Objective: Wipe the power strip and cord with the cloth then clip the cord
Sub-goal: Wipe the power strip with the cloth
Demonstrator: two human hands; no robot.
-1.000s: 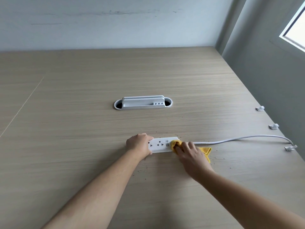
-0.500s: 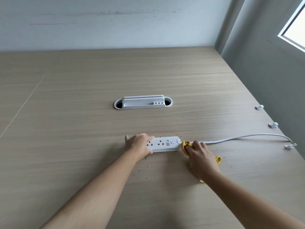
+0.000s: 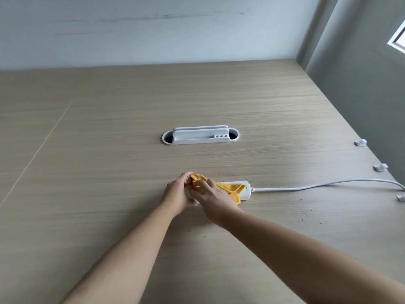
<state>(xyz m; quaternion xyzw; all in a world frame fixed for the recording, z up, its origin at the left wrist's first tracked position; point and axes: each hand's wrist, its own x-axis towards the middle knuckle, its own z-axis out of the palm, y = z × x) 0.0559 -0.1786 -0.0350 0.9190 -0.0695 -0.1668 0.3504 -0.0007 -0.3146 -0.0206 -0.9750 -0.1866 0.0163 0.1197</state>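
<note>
A pale wood-grain counter (image 3: 109,172) filled most of the frame, with a thin seam running diagonally at the left and dark specks scattered around the lower right. A scuffed pale wall (image 3: 153,29) closed the top of the frame, and a grey wall (image 3: 361,88) with a window edge (image 3: 397,39) rose at the right. A white cable-port insert (image 3: 200,135) sat in the counter at centre. The power strip (image 3: 245,190) lay just below centre, mostly covered, only its right end showing. The right hand (image 3: 211,197) pressed a yellow cloth (image 3: 231,188) onto it, grip closed on the cloth's bunched end. The left hand (image 3: 176,193) held the strip's left end, grip clenched around it. The white cord (image 3: 306,187) ran from the strip to the right edge. Three white clips (image 3: 360,142) (image 3: 381,167) (image 3: 401,197) sat along the counter's right side, the cord passing near the lowest but not seated in it.
</note>
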